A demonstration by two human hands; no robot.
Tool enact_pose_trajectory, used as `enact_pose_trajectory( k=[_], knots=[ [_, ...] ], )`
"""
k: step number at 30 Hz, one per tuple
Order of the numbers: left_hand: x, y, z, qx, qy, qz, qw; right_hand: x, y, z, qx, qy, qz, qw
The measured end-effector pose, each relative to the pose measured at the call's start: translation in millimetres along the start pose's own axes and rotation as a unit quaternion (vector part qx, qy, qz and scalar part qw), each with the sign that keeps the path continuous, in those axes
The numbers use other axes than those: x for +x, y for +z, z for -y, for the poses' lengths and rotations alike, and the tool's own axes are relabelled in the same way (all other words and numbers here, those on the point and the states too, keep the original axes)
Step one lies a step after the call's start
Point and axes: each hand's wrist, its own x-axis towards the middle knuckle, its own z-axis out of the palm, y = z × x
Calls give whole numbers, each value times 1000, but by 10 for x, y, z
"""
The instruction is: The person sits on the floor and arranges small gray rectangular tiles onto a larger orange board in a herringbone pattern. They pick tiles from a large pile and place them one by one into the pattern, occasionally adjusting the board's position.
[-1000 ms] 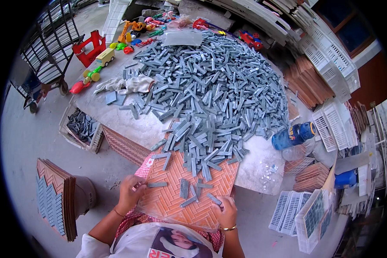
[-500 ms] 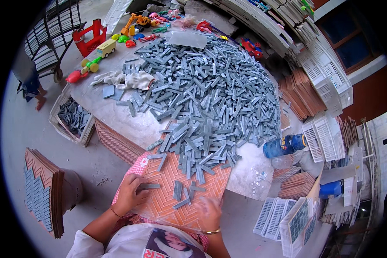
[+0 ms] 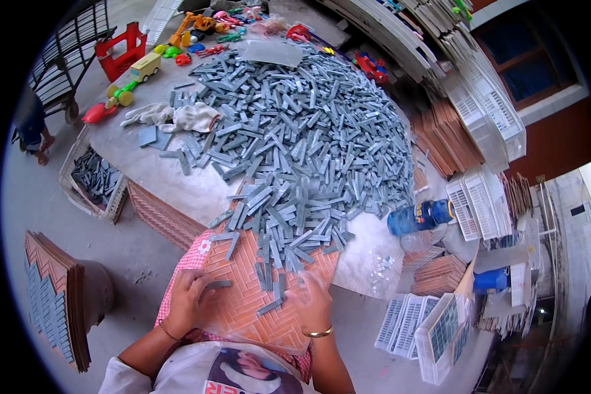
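An orange-red moulded tray with a herringbone pattern (image 3: 233, 315) lies in front of me. Several narrow grey stone strips (image 3: 269, 306) rest loose on it. My left hand (image 3: 189, 301) is over the tray's left side, its thumb and fingers closed around the end of a grey strip (image 3: 220, 284). My right hand (image 3: 312, 303) hovers at the tray's right side, fingers curved and apart, slightly blurred at the tips. Its thumb is beside the loose strips. Beyond the tray rises a large heap of the same strips (image 3: 308, 138), spilling onto its far end.
White gloves (image 3: 194, 118) lie left of the heap, toys (image 3: 144, 67) behind them. A blue bottle (image 3: 419, 218) stands right. White crates (image 3: 433, 328) and stacked trays (image 3: 440, 274) are at the right; a filled tray stack (image 3: 49, 302) stands left. A person's leg (image 3: 36, 138) shows far left.
The whole view has shifted slightly. My right hand has moved in toward the loose strips and is less blurred. Some strips on the tray lie differently. The left hand stays at its strip.
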Motion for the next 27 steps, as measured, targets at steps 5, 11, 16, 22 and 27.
enact_pose_trajectory(
  k=[5,11,16,22,27],
  knots=[
    [-6,282,-172,-63,53,146,986,-306,-92,-179,-4,-65,-11,998],
    [117,618,-551,-18,112,197,974,-513,-166,-203,40,120,-39,991],
    [128,516,-559,-37,98,194,975,-496,-148,-248,12,75,-42,996],
    [-35,349,-279,28,61,157,985,-158,18,-277,-35,43,-68,996],
    [-38,282,-215,71,40,130,988,-66,194,-369,-44,47,-98,993]
  ],
)
